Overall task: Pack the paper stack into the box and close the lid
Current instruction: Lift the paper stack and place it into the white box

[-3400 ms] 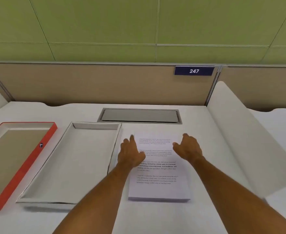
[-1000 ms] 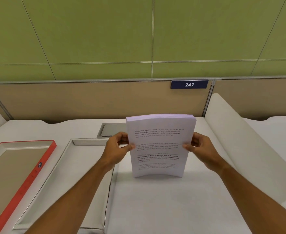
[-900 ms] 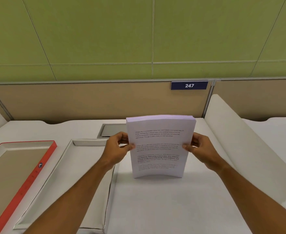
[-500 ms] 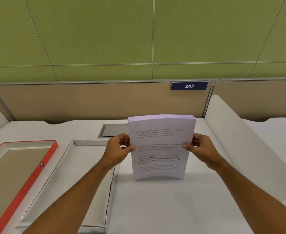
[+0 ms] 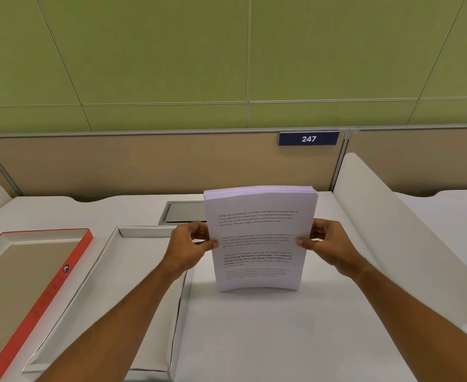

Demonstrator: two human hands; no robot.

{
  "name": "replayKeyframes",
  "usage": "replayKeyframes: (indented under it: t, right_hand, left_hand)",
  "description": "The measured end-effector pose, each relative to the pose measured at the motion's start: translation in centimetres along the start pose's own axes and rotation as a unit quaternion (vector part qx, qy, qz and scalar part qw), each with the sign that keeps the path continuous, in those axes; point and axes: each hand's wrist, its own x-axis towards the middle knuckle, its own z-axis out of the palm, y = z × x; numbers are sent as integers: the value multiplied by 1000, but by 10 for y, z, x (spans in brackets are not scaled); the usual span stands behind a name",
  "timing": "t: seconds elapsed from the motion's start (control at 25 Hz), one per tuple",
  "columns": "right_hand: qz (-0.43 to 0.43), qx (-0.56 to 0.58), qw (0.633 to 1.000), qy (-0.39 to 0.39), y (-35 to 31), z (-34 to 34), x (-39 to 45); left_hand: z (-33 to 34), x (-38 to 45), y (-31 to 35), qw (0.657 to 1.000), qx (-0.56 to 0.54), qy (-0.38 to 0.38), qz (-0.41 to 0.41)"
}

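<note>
The paper stack (image 5: 258,238), white sheets with printed text, stands upright on its lower short edge on the desk, its printed face toward me. My left hand (image 5: 189,244) grips its left edge and my right hand (image 5: 327,244) grips its right edge. To the left lies the open white box (image 5: 108,260), shallow and with nothing inside; my left forearm crosses over its right wall. Further left lies the lid (image 5: 75,257) with orange-red sides, upside down with its brown inside facing up.
A white curved side divider (image 5: 403,230) rises on the right. A grey cable hatch (image 5: 184,212) sits in the desk behind the stack. A beige partition with a blue "247" plate (image 5: 308,138) closes the far edge.
Earlier the stack lay flat on the desk under my open hands. Both hands have since gripped its sides and stood it upright. Over the last second it has barely moved.
</note>
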Motion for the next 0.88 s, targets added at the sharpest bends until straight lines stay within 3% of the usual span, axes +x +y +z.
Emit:
replayKeyframes:
  t: [0.44,0.88]
  right_hand:
    - [25,-8,1000,-8,18,2,-2]
    - [20,36,999,-11,-4,4,-6]
  left_hand:
    - [9,-1,-17,1000,-8,5,-19]
    - [-7,-8,-12,993,-110,0,-35]
